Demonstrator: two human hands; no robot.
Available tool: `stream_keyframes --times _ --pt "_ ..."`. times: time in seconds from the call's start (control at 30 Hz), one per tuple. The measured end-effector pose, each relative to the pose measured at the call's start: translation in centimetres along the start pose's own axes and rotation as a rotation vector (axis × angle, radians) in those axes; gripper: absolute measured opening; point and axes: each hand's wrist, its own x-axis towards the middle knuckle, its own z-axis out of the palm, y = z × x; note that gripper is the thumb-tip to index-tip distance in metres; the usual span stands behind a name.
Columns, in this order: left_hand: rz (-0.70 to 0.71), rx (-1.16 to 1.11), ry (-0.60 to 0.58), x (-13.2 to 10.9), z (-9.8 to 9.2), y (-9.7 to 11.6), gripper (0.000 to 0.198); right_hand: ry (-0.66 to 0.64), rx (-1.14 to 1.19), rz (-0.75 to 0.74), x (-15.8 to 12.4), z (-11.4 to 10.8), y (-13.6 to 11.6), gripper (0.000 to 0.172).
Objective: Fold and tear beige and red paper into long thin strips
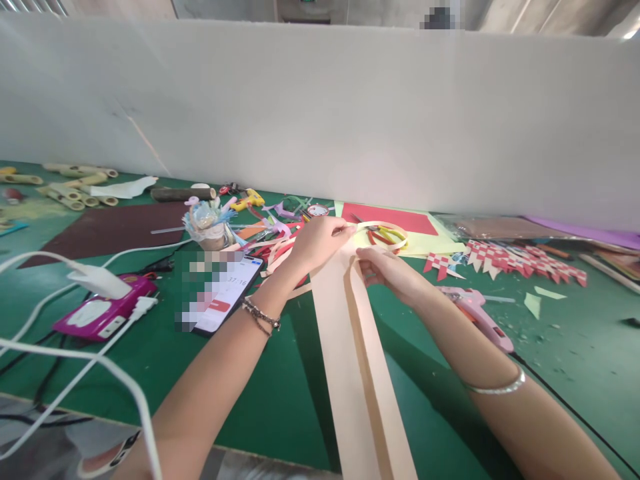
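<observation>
Holding | beige paper (336, 347) | far end at left fingers (343, 231), right fingers (373, 257)

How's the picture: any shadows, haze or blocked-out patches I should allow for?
Head view: dark shadows lie on the green table either side of the paper strip; pale haze streaks the upper left of the pale panel; blocky pixels hide part of the phone.

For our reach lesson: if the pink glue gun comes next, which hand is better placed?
Probably the right hand: the pink glue gun lies beside its forearm; the left hand is farther away.
</observation>
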Motion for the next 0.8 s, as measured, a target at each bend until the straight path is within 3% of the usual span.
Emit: stream_keyframes --times 0.23,0.4,0.6,0.8 --pt "-0.039 -0.001 0.009 0.2 -0.1 -0.3 0.038 0.091 0.049 -0.021 0.3 0.0 0.4 0.021" --pt "0.005 0.011 0.009 0.1 0.1 -0.1 0.037 0.067 0.044 -0.022 0.3 0.2 0.6 0.033" --pt "-0.011 0.013 0.037 0.1 -0.3 -0.4 0.037 -0.005 0.007 -0.041 0.0 0.2 0.4 0.03" --pt "0.043 0.013 0.067 0.4 -1.1 -1.0 0.038 -0.011 -0.025 -0.085 0.3 0.0 0.7 0.037"
